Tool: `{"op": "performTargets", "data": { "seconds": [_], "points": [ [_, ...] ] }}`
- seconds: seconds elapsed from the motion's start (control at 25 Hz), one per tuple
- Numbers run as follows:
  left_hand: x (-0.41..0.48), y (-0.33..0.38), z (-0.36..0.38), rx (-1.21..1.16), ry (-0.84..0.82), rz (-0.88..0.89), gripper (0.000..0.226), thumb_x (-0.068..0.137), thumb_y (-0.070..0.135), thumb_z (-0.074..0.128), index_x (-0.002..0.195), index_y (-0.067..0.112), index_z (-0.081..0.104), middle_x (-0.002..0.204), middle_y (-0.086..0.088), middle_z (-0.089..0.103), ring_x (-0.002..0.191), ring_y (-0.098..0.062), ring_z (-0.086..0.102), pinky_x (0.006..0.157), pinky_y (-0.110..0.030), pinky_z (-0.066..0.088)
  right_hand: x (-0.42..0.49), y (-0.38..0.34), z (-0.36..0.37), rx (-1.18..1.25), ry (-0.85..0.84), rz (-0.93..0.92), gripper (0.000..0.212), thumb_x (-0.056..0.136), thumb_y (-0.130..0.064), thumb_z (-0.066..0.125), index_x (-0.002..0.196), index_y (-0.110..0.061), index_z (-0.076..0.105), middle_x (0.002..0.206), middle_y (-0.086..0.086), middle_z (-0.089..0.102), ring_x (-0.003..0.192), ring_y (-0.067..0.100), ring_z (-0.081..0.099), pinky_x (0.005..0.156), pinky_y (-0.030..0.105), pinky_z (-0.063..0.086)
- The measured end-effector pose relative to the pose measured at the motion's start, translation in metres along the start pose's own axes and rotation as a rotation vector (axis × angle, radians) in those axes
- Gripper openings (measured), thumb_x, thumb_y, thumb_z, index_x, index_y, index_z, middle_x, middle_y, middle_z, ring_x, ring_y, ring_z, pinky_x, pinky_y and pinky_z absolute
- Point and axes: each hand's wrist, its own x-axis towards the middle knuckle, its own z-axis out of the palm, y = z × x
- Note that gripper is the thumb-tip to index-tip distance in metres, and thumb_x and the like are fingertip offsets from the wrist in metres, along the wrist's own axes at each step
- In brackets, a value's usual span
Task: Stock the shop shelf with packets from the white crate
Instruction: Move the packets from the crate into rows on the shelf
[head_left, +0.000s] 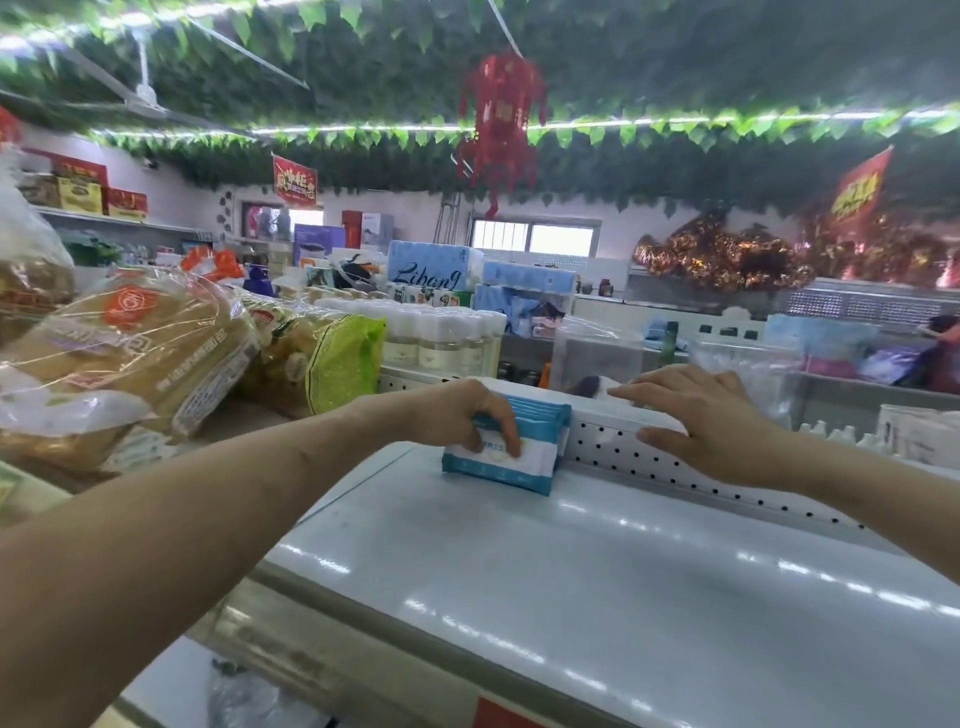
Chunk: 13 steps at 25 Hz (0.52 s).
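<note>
Several blue-and-white packets (524, 457) stand on edge in a row on the white top shelf (597, 561), pressed against the perforated back panel (623, 447). My left hand (467, 415) grips the front of the row, fingers curled over the nearest packet. My right hand (711, 415) lies flat on top of the back panel, to the right of the packets, fingers straight. The white crate is out of view.
Bagged bread loaves (119, 358) and a green-wrapped pack (337, 358) crowd the shelf to the left. Behind the panel stand white bottles (441, 338) and clear plastic containers (592, 353). A red label (498, 714) sits on the shelf's front edge.
</note>
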Motion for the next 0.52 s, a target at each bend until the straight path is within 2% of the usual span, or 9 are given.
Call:
{"op": "performTargets", "data": {
  "seconds": [0.16, 0.24, 0.36, 0.52],
  "points": [
    [0.005, -0.004, 0.014, 0.116, 0.133, -0.026, 0.046, 0.084, 0.002, 0.079, 0.097, 0.045, 0.076, 0.127, 0.016, 0.038, 0.124, -0.015, 0.033, 0.111, -0.037, 0.037, -0.011, -0.001, -0.010, -0.033, -0.006, 0.012, 0.052, 0.099, -0.052, 0.052, 0.150, -0.048, 0.042, 0.148, -0.013, 0.051, 0.136, 0.014, 0.040, 0.106, 0.045, 0.032],
    [-0.003, -0.003, 0.016, 0.148, 0.176, -0.045, 0.040, 0.085, 0.006, 0.080, 0.097, 0.044, 0.076, 0.129, 0.014, 0.037, 0.124, -0.015, 0.029, 0.112, -0.041, 0.036, -0.014, -0.009, -0.019, -0.039, -0.019, 0.003, 0.051, 0.098, -0.052, 0.051, 0.149, -0.049, 0.042, 0.147, -0.013, 0.051, 0.135, 0.014, 0.041, 0.106, 0.045, 0.033],
    [-0.033, -0.002, 0.009, 0.162, 0.214, -0.077, 0.034, 0.088, 0.011, 0.079, 0.098, 0.043, 0.076, 0.136, 0.012, 0.041, 0.128, -0.015, 0.031, 0.113, -0.044, 0.038, -0.007, -0.034, -0.033, -0.036, -0.019, -0.037, 0.052, 0.099, -0.053, 0.050, 0.150, -0.052, 0.037, 0.149, -0.015, 0.047, 0.138, 0.012, 0.038, 0.110, 0.047, 0.031],
    [-0.113, -0.006, -0.017, 0.148, 0.225, -0.146, 0.030, 0.093, 0.019, 0.074, 0.117, 0.037, 0.072, 0.131, 0.009, 0.052, 0.124, -0.014, 0.048, 0.110, -0.037, 0.044, 0.024, -0.099, -0.041, 0.050, -0.010, -0.146, 0.048, 0.102, -0.051, 0.050, 0.149, -0.050, 0.041, 0.150, -0.015, 0.047, 0.137, 0.014, 0.040, 0.115, 0.050, 0.028]
  ]
}}
